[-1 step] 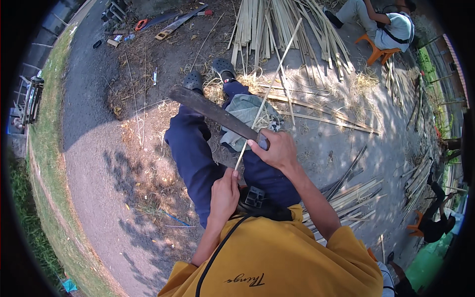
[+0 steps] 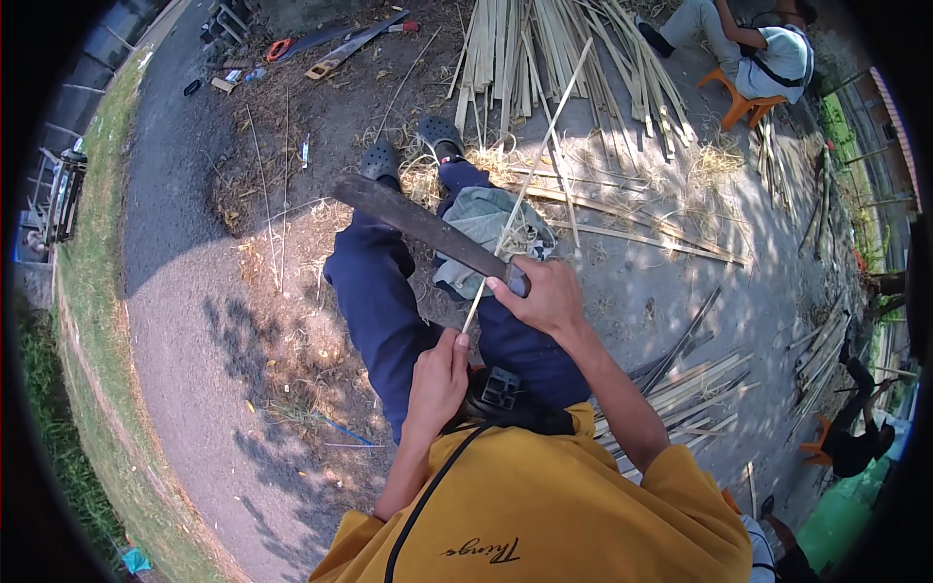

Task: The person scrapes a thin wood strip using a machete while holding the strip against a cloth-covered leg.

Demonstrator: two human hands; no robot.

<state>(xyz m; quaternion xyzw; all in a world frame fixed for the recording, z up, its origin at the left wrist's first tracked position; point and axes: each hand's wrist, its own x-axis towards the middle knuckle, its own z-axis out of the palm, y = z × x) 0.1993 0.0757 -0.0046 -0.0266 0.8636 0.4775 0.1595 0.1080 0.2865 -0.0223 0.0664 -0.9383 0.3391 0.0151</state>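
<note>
My right hand point(image 2: 546, 299) is closed around the handle of a machete point(image 2: 418, 223), whose dark, broad blade points up and to the left. Between the fingers of my closed left hand point(image 2: 439, 381) is the near end of a long, thin bamboo strip point(image 2: 544, 146). The strip runs away from me over my lap, up and to the right. It crosses the base of the blade, where my right thumb lies against it. Beneath, a grey-green cloth point(image 2: 473, 216) with pale shavings is draped over my legs.
A large pile of bamboo strips point(image 2: 505, 63) lies ahead, and more strips point(image 2: 700, 389) are to my right. Two handsaws point(image 2: 340, 56) rest on the ground at the far left. A person point(image 2: 773, 58) sits on an orange stool point(image 2: 739, 100) at the far right.
</note>
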